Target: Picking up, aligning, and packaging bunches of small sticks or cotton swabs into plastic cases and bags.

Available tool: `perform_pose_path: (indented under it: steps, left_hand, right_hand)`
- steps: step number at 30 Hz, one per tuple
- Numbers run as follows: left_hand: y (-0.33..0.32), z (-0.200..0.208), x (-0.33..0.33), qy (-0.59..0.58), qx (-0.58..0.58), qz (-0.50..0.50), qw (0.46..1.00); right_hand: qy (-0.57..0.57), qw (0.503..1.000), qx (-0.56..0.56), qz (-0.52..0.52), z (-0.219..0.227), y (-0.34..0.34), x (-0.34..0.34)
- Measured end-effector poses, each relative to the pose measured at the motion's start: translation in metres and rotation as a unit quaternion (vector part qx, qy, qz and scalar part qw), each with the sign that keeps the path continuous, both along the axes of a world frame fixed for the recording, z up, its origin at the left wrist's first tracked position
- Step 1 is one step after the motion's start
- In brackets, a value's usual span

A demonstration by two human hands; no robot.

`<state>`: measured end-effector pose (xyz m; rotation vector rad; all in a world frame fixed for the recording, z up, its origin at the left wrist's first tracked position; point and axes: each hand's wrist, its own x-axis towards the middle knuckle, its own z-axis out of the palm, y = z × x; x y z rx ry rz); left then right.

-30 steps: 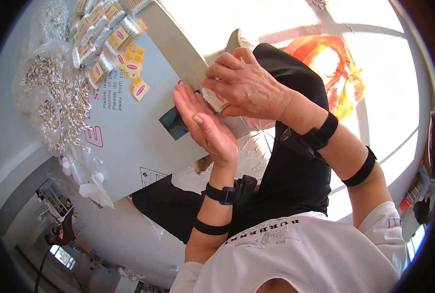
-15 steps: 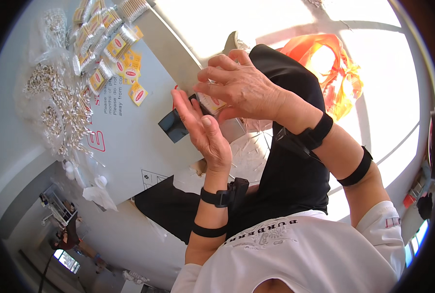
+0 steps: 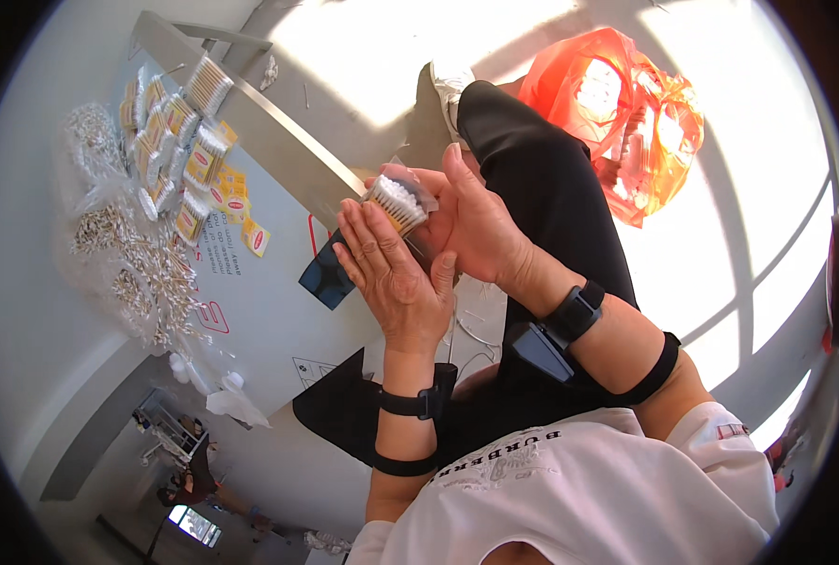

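As right hand [image 3: 483,229] cups and left hand [image 3: 402,282] lies flat, their fingers clamp a swab pack [image 3: 398,202]

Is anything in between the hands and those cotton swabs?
Just clear plastic, it seems: it wraps the cotton swabs and pokes out toward the right hand. The left hand lies along their other side, and nothing else visible is in the way.

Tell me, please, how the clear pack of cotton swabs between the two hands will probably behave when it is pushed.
The pack is probably light, since it shows thin sticks with white cotton tips. Its clear film looks loose at one end, so that part may be floppy. The bundled sticks may keep the rest fairly stiff.
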<state>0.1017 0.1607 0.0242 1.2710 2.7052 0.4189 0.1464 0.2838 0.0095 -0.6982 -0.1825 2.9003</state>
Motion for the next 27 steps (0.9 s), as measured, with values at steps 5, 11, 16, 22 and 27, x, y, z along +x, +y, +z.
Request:
perform_pose_path:
  steps: [5,11,16,22,27]
  left_hand:
    - [0.001,-0.002,-0.003,0.026,-0.020,-0.002,0.999]
    - [0.003,0.007,-0.007,0.024,-0.046,-0.020,0.998]
    - [0.018,0.033,-0.032,-0.121,0.091,-0.014,0.988]
    - [0.029,0.021,-0.032,-0.016,-0.040,-0.070,0.997]
    - [0.025,0.000,-0.027,0.074,-0.032,-0.033,0.996]
  right_hand:
    - [0.051,0.998,-0.002,0.022,-0.002,-0.003,0.003]
    - [0.062,0.997,0.031,-0.026,-0.003,-0.008,0.011]
    - [-0.078,0.986,0.120,-0.091,-0.006,-0.004,0.018]
    - [-0.163,0.975,0.148,-0.022,0.012,0.020,0.014]
    - [-0.163,0.964,0.200,0.060,0.000,0.009,0.002]
